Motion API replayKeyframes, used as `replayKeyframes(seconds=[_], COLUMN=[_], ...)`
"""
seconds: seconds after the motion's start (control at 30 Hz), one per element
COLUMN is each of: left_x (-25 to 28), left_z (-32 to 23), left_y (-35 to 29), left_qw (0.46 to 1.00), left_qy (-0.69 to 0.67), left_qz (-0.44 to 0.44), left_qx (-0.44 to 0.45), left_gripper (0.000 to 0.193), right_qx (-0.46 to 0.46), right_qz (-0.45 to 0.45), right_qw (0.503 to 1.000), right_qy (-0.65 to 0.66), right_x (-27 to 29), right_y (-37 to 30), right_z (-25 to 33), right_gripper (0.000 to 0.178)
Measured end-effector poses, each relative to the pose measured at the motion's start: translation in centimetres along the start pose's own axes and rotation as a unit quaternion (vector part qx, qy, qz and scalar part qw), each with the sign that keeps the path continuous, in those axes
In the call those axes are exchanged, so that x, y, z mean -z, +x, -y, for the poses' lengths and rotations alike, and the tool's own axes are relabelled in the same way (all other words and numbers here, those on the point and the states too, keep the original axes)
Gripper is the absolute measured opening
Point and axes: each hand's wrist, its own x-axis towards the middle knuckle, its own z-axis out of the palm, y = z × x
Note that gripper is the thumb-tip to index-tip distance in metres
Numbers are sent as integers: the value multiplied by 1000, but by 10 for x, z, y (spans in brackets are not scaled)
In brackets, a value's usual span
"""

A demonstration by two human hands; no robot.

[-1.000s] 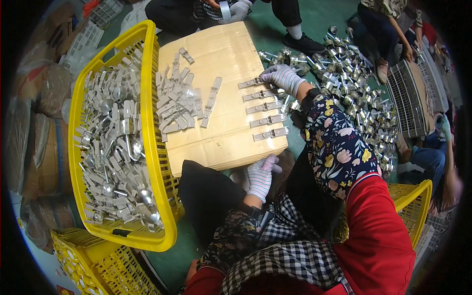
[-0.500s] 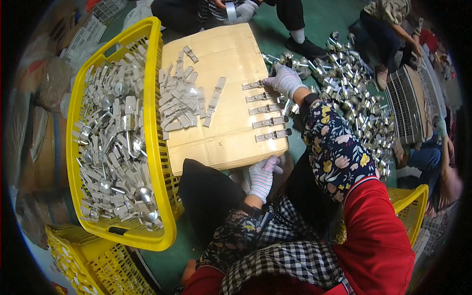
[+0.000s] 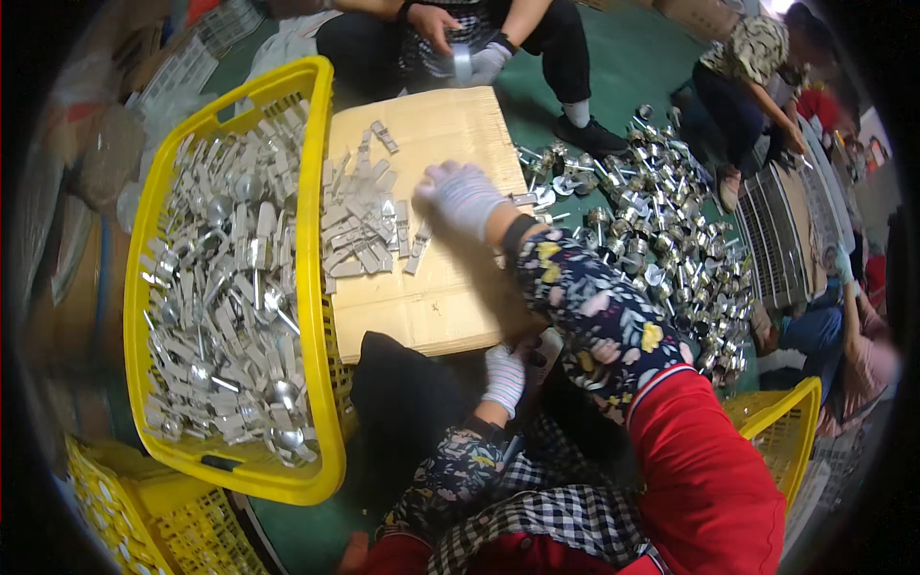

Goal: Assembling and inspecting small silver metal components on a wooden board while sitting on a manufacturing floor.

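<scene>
My right hand (image 3: pixel 462 199), in a striped knit glove, is above the tan cardboard board (image 3: pixel 412 311), close to a pile of flat grey metal clips (image 3: pixel 359 225). Its fingers point left and are smeared by motion, so what they hold does not show. One clip (image 3: pixel 419 247) lies slightly apart from the pile, just below that hand. At the board's right edge the end of another clip (image 3: pixel 523 199) shows; my right forearm covers the area below it. My left hand (image 3: pixel 504 379), gloved alike, is below the board's near edge by my lap, its fingers mostly hidden.
A yellow basket (image 3: pixel 326 383) heaped with metal clips and spoon-like parts stands left of the board. Many shiny metal cups with stems (image 3: pixel 661 240) cover the floor to the right. Across the board sits a co-worker (image 3: pixel 565 57). Another yellow basket (image 3: pixel 800 422) is at lower right.
My right hand has moved left from the row of clips at the board's right edge to near the pile. My left hand has dropped off the near edge. The whole view has shifted slightly.
</scene>
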Motion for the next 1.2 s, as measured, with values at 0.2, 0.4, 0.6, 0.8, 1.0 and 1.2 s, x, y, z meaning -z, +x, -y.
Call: replayKeyframes(seconds=[0.2,0.4,0.6,0.8,1.0,1.2], left_x=[-2,-1,-1,-6,-2,-1], left_z=[2,-4,-11,-18,-8,-4], left_y=[5,0,-3,-5,-3,-2], left_qw=[996,998,994,995,996,997], left_qy=[91,-12,-20,-13,-11,-17], left_qz=[2,-4,3,-2,-4,5], left_qx=[17,64,111,97,87,78], left_gripper=[23,25,29,31,30,29], right_qx=[60,-97,-328,-402,-374,-376], right_qz=[12,30,-38,-16,8,17], right_qw=[998,913,800,710,723,726], right_qy=[-36,396,501,578,581,575], right_x=[-1,49,1,-19,-30,-36], right_y=[-6,-18,-58,-66,-60,-60], right_z=[-11,-63,-121,-136,-130,-133], right_gripper=[18,30,30,35,20,20])
